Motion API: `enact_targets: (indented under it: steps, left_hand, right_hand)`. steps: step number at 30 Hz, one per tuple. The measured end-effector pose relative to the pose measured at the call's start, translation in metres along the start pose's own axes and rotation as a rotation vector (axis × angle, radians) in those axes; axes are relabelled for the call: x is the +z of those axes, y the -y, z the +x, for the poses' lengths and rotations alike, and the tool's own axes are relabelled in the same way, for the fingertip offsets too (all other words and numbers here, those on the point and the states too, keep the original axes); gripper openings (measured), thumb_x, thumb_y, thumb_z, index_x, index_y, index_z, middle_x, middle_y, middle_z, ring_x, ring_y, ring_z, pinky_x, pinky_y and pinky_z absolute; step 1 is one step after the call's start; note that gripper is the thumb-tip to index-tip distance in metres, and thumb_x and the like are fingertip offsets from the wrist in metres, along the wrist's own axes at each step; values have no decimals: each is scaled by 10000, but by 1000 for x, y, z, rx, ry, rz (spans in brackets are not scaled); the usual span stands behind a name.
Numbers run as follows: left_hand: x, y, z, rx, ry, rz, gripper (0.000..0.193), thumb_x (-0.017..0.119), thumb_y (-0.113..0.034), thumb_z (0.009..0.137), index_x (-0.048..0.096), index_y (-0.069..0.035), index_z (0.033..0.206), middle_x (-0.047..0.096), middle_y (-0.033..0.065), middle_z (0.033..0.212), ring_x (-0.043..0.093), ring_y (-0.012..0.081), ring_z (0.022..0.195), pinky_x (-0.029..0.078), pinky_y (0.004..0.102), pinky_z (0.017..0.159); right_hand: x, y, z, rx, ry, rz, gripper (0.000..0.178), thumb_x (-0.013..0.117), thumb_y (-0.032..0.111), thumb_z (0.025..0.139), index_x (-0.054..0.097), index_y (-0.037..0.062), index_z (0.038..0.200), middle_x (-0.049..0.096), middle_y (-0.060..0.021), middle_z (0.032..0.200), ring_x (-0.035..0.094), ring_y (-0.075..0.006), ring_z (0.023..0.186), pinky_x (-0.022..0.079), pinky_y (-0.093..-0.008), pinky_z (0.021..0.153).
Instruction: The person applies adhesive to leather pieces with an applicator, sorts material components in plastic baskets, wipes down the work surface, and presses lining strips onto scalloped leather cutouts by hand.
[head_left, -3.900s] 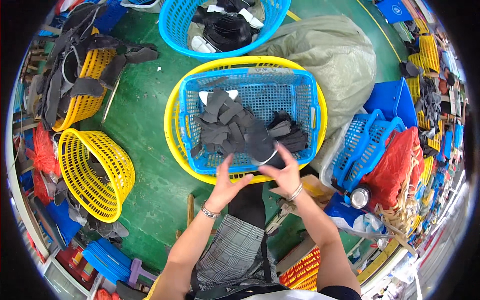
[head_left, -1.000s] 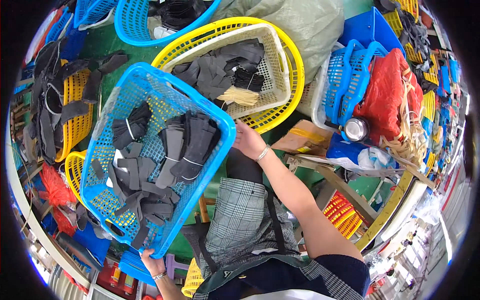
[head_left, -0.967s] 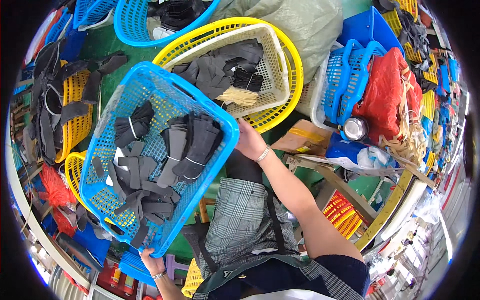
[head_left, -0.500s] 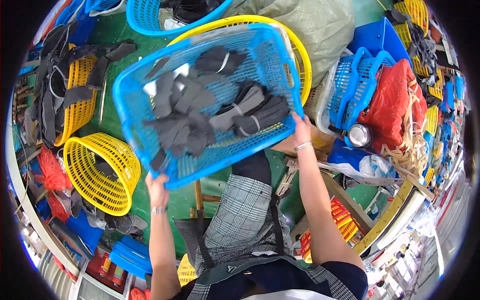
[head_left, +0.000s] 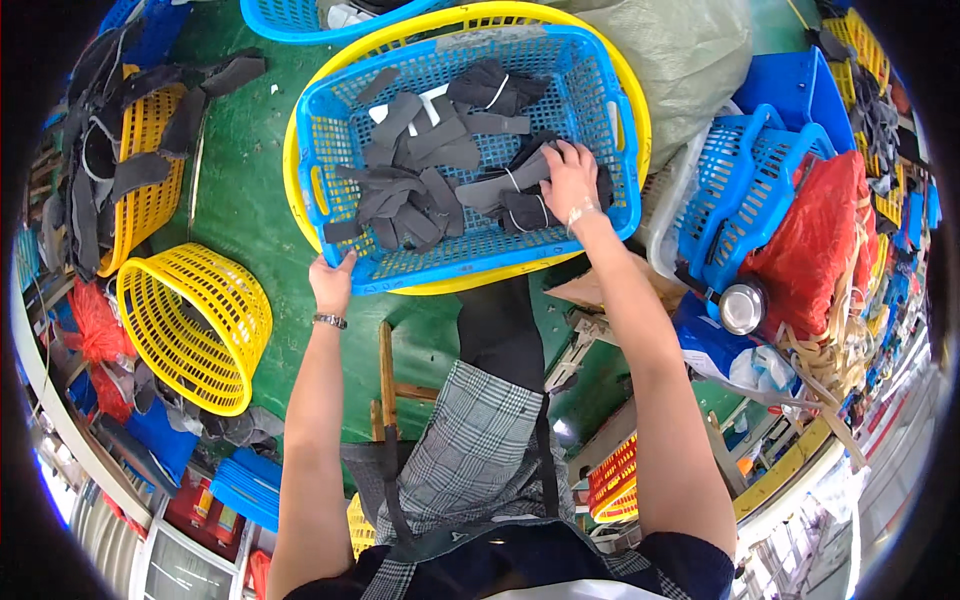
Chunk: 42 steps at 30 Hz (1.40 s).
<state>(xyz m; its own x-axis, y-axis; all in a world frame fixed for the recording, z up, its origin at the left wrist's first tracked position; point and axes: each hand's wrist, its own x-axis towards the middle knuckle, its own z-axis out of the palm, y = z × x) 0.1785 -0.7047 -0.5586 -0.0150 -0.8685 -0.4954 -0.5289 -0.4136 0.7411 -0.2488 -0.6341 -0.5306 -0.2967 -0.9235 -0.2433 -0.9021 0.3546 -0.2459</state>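
A blue plastic basket [head_left: 450,268] rests on a round yellow basket [head_left: 640,110], whose rim shows around it. Loose dark grey fabric pieces [head_left: 400,205] lie in the blue basket, along with several bundles tied with white bands. My left hand [head_left: 332,282] grips the near left corner of the blue basket, its thumb on the rim. Inside the basket, at the right, my right hand [head_left: 573,188] has its fingers curled over a tied grey fabric bundle [head_left: 505,188]. The palm side of that hand is hidden.
An oval yellow basket [head_left: 195,330] lies tipped at the left, below another yellow basket [head_left: 150,190] draped with dark fabric. Stacked blue baskets [head_left: 735,190], a red bag [head_left: 815,240] and a metal container [head_left: 742,307] crowd the right. A large pale sack [head_left: 690,60] bulges behind.
The blue basket has gone from held and tilted to sitting level on the yellow one. My right hand let go of its rim and moved onto a bundle inside; my left hand kept its corner.
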Motion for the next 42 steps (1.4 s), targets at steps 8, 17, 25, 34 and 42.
enact_targets:
  steps: [8,17,25,34,42]
  left_hand:
    - [4,-23,-23,14,-110,-193,114,711,-45,864,694,38,941,688,-21,827,557,41,708,466,238,638]
    - [-2,-40,-22,206,-258,590,365,768,-52,760,601,22,1076,651,163,974,631,284,829,498,392,747]
    - [20,-102,-59,422,-402,361,453,669,50,741,543,-28,1169,550,153,1204,467,340,1165,431,411,934]
    - [93,-146,-34,-327,239,-1173,409,722,-68,861,564,-16,1235,643,69,1161,635,186,1033,524,341,901]
    - [19,-136,-55,-167,91,-833,515,742,-72,838,518,17,1293,613,75,1217,605,175,1085,478,330,975]
  right_hand:
    - [2,15,57,19,354,-23,615,719,181,715,535,130,1300,472,-162,1390,399,-406,1290,291,-567,1100]
    - [33,33,140,25,-162,27,1009,861,335,665,292,57,1450,441,-185,1399,394,-388,1290,304,-548,1090]
    - [7,29,128,144,-253,-55,726,837,427,600,612,180,1244,556,-161,1125,482,-366,1141,389,-494,967]
    - [-28,103,0,-137,470,1043,518,873,226,708,680,-29,1114,684,-138,1081,653,-205,946,523,-340,852]
    - [74,82,136,304,107,453,1114,583,847,679,194,274,1552,156,-228,1587,103,-511,1434,157,-693,1094]
